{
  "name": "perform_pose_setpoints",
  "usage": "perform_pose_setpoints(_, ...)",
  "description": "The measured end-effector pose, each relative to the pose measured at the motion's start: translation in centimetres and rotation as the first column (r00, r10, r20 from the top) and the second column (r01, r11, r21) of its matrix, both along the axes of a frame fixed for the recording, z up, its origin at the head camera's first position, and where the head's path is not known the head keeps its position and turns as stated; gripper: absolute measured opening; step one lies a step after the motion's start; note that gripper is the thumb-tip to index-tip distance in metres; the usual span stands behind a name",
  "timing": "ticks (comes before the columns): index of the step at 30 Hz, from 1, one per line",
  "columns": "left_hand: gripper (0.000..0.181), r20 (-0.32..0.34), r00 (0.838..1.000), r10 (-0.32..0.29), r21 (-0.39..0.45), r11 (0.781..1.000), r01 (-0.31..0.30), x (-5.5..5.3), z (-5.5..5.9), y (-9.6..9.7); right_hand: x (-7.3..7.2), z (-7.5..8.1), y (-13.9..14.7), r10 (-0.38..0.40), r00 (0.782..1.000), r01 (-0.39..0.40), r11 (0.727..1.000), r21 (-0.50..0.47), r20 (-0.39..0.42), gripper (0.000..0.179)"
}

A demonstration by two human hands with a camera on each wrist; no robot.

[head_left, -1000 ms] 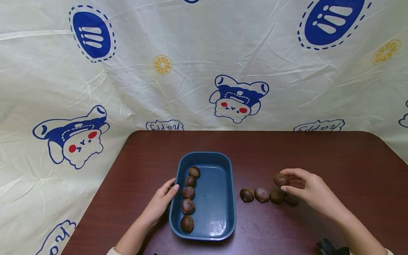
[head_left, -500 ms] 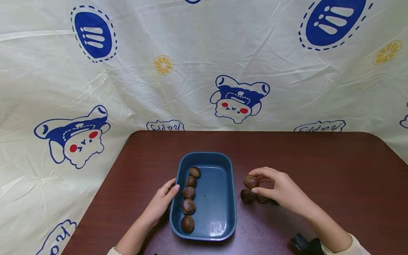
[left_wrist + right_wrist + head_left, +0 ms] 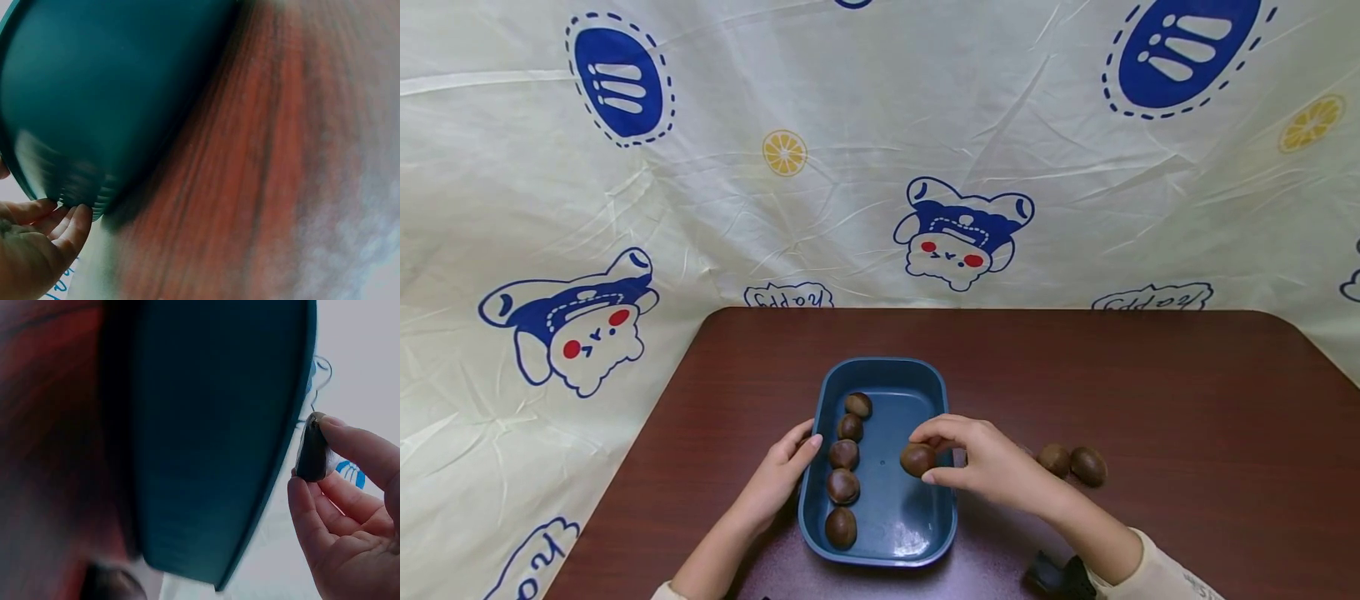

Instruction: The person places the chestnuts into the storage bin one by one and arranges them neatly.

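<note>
A blue plastic tray (image 3: 887, 508) stands on the table, with a column of several brown chestnuts (image 3: 843, 454) along its left side. My left hand (image 3: 775, 475) grips the tray's left wall, thumb at the rim and fingers outside; the left wrist view shows those fingertips (image 3: 80, 212) on the wall. Over the right half of the tray my right hand (image 3: 988, 458) pinches one chestnut (image 3: 917, 459) between thumb and fingers. The same chestnut (image 3: 311, 450) appears dark and side-on in the right wrist view, beyond the tray's edge.
Right of the tray, two loose chestnuts (image 3: 1071, 464) show on the brown table (image 3: 1187, 400); others of that row are hidden behind my right hand. A black strap-like device (image 3: 1060, 577) sits at the right wrist. A printed white cloth (image 3: 850, 225) hangs behind the table.
My right hand has carried its chestnut leftward, from above the row on the table to over the tray. The left hand and the tray stay in place.
</note>
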State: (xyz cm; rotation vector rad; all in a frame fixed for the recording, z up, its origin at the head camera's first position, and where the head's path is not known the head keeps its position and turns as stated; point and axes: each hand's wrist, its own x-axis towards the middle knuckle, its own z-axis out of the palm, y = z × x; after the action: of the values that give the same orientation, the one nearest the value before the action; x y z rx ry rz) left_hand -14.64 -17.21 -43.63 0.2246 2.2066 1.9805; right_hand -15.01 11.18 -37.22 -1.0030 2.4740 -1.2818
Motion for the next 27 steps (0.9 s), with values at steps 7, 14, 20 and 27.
perform_pose_setpoints(7,0.047,0.0,1.0,0.007,-0.012,1.0,-0.007,-0.1,0.0,0.0,-0.4,-0.8,-2.4,0.138,0.989,-0.139,0.99,0.022,0.046,0.034)
perform_pose_setpoints(14,0.049,0.006,1.0,0.018,-0.026,1.0,-0.018,0.0,-0.1,0.0,-1.3,-1.5,-4.2,0.316,0.942,-0.326,0.942,0.08,0.109,0.031)
perform_pose_setpoints(20,0.049,0.014,1.0,0.018,-0.022,1.0,-0.017,0.1,-0.1,0.0,-2.1,-1.9,-5.2,0.452,0.885,-0.465,0.87,0.167,0.109,0.029)
perform_pose_setpoints(27,0.048,0.008,1.0,0.018,-0.015,1.0,-0.018,0.0,-0.1,0.0,-2.5,-2.4,-6.0,0.511,0.838,-0.545,0.796,0.262,0.19,0.027)
